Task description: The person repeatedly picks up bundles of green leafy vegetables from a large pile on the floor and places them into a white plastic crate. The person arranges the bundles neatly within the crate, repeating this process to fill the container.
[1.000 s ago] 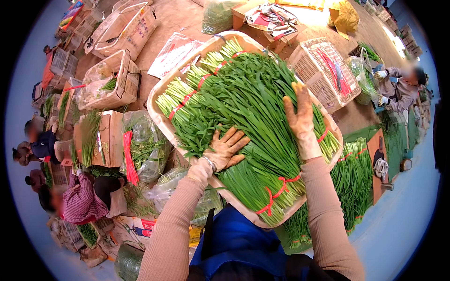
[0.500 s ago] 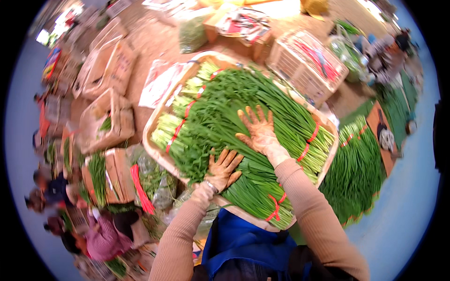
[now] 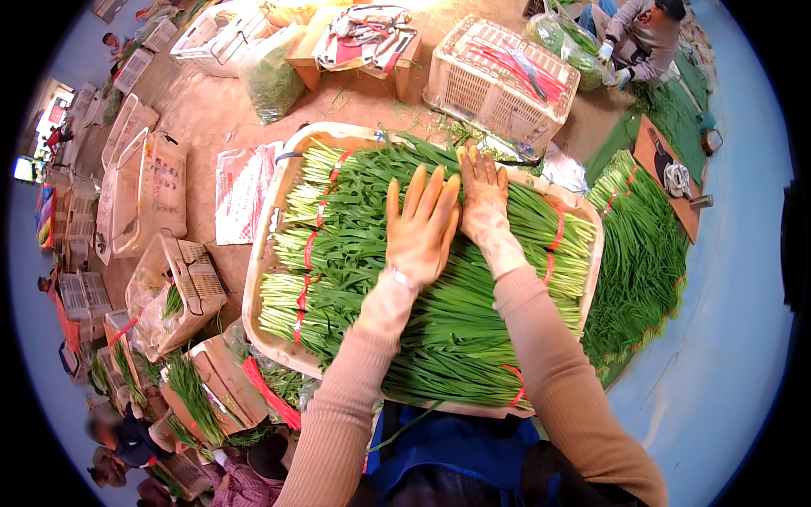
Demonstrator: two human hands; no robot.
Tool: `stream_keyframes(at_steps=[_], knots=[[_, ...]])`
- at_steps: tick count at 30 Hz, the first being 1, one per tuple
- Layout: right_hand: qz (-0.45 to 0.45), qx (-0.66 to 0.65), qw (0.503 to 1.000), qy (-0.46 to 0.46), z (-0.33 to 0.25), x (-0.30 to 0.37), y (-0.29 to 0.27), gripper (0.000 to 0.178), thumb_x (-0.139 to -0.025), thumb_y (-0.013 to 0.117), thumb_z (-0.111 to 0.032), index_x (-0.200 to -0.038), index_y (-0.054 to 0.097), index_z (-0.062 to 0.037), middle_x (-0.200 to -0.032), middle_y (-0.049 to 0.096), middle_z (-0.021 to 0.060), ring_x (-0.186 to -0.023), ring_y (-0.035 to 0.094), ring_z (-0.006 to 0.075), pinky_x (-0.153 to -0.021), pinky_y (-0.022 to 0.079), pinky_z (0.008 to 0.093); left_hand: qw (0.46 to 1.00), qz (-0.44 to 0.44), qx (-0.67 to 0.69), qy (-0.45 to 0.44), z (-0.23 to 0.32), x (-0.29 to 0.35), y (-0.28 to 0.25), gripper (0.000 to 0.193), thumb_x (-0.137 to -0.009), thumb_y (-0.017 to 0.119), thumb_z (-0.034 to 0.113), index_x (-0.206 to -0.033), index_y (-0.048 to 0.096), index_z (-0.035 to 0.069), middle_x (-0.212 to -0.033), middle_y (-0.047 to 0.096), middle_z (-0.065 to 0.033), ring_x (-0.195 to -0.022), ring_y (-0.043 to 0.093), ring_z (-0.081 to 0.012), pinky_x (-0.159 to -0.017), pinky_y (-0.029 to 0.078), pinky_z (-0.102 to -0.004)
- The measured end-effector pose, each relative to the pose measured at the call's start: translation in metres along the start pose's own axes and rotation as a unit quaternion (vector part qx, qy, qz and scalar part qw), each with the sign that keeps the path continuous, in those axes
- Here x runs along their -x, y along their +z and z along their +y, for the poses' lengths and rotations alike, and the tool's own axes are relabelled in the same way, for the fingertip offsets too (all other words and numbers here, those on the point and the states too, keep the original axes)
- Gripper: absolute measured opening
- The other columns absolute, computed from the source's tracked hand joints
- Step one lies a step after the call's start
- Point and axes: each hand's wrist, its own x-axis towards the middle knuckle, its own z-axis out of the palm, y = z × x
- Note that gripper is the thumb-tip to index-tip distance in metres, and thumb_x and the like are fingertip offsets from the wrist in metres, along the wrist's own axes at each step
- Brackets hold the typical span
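Observation:
A pale plastic crate (image 3: 255,283) in front of me is filled with bundled garlic chives (image 3: 481,308). Their pale stem ends lie along the left and right sides, bound with red ties (image 3: 305,291), and the green leaves overlap in the middle. My left hand (image 3: 425,226), in a stained, light-coloured glove, lies flat on the leaves with its fingers stretched out. Close beside it, nearer the far right part of the crate, my right hand (image 3: 486,201) is also gloved and flat on the chives. Neither hand grips anything.
More tied chives (image 3: 634,262) lie on green sheeting to the right, beside a brown board (image 3: 663,169). Beyond the crate stand an upturned crate (image 3: 498,84) with red ties and a wooden stool (image 3: 363,42). Other crates (image 3: 160,194) stand left. A co-worker (image 3: 642,38) sits far right.
My left hand has moved from the near edge across the leaves to beside my right hand. The right hand has shifted farther away. The crate appears turned straighter, and the view has shifted.

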Motion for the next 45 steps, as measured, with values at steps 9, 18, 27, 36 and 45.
stream_keyframes(at_steps=[9,18,27,36,45], knots=[[-0.125,0.047,0.990,-0.052,-0.014,0.009,0.020,0.067,-0.092,0.046,-0.043,-0.149,0.033,-0.0094,-0.156,0.031,0.0087,-0.146,0.023,0.0283,-0.116,0.010,0.0576,0.982,-0.165,-0.012,-0.090,-0.080,0.000,0.075,0.045,-0.099,0.045,0.033,-0.142,0.047,0.022,-0.142,0.051,-0.0058,-0.141,0.033,-0.0261,-0.116,0.010,-0.0579],[-0.150,0.036,0.987,-0.038,-0.016,0.000,0.026,0.066,-0.091,0.047,-0.040,-0.149,0.035,-0.0106,-0.155,0.032,0.0086,-0.146,0.022,0.0302,-0.115,0.007,0.0602,0.981,-0.166,-0.005,-0.098,-0.090,0.004,0.090,0.043,-0.097,0.048,0.028,-0.139,0.052,0.017,-0.142,0.050,-0.0055,-0.140,0.034,-0.0264,-0.116,0.012,-0.0567],[-0.061,0.008,0.997,-0.056,-0.008,-0.001,0.053,0.063,-0.084,0.057,-0.036,-0.140,0.045,-0.0101,-0.145,0.045,0.0113,-0.138,0.035,0.0310,-0.112,0.016,0.0613,0.982,-0.156,-0.031,-0.098,-0.103,0.018,0.121,0.035,-0.097,0.047,0.029,-0.122,0.063,0.009,-0.141,0.051,-0.0039,-0.139,0.035,-0.0253,-0.115,0.012,-0.0598],[-0.141,-0.100,0.977,-0.126,-0.009,0.087,-0.039,0.069,-0.089,0.057,-0.049,-0.145,0.041,-0.0114,-0.148,0.041,0.0164,-0.143,0.025,0.0379,-0.115,0.009,0.0595,0.989,-0.127,-0.050,-0.063,-0.104,0.015,0.116,0.037,-0.098,0.046,0.032,-0.131,0.057,0.020,-0.137,0.054,-0.0039,-0.136,0.039,-0.0261,-0.113,0.015,-0.0599],[-0.171,-0.062,0.975,-0.124,-0.026,0.137,0.019,0.079,-0.082,0.053,-0.066,-0.149,0.036,-0.0271,-0.156,0.032,0.0072,-0.146,0.018,0.0351,-0.111,0.001,0.0676,0.991,-0.101,-0.054,-0.064,-0.098,0.019,0.119,0.036,-0.092,0.057,0.026,-0.128,0.061,0.022,-0.132,0.058,-0.0041,-0.132,0.044,-0.0268,-0.111,0.019,-0.0606]])
